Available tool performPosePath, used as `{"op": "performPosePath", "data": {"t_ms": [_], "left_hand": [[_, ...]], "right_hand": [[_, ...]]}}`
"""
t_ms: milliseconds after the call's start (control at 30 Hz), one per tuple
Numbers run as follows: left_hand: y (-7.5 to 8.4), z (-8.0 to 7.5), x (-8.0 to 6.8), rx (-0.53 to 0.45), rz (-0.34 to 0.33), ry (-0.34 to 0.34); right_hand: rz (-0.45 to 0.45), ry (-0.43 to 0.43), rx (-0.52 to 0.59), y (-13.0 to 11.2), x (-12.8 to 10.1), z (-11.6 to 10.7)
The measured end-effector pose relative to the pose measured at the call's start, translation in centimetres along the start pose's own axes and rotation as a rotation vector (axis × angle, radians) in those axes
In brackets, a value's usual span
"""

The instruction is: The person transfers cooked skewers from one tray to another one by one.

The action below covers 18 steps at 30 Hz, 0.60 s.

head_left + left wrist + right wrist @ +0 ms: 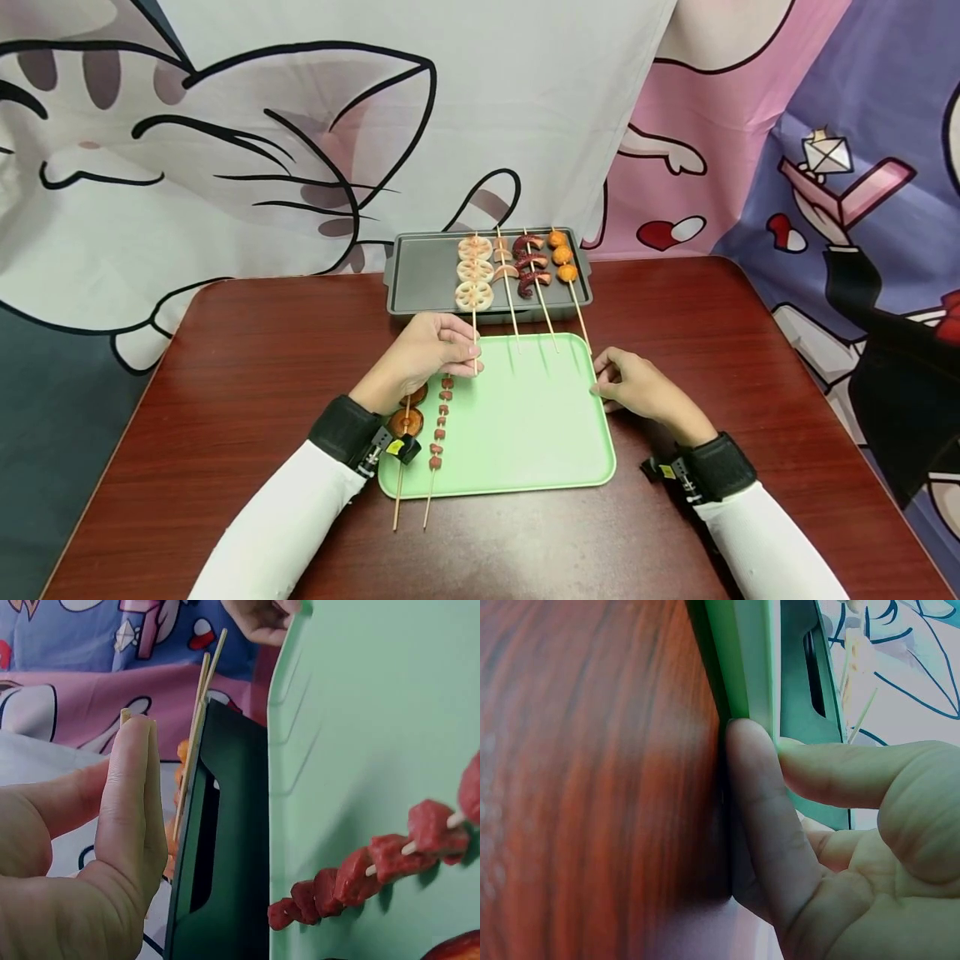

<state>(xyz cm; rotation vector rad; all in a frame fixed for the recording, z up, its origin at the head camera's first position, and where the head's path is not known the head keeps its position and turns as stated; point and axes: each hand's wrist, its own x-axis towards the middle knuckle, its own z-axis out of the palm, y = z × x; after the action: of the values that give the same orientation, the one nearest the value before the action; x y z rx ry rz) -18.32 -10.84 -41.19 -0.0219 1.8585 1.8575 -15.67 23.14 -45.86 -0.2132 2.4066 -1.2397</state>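
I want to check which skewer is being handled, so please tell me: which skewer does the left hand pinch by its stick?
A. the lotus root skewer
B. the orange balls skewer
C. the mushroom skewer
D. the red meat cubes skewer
A: the left hand pinches the lower end of the stick of the lotus root skewer, whose slices lie on the dark tray; the other skewers are not gripped.
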Motion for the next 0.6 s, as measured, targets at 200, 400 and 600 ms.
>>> {"op": "performPosePath", "data": {"t_ms": [200,400,600], "left_hand": [[0.1,0.2,-1.4,0.007,0.002,-0.023],[-0.4,0.4,-2.8,0.005,-0.005,-0.048],[-0.8,0.9,-4.0,0.053,-0.008,-0.084]], "right_hand": [[0.006,0.000,-0.002,-0.1,0.0,0.0],[-0.002,-0.001,-0.016,-0.2,0.0,0.0],[-0.005,-0.004,-0.004,-0.1,0.0,0.0]]}}
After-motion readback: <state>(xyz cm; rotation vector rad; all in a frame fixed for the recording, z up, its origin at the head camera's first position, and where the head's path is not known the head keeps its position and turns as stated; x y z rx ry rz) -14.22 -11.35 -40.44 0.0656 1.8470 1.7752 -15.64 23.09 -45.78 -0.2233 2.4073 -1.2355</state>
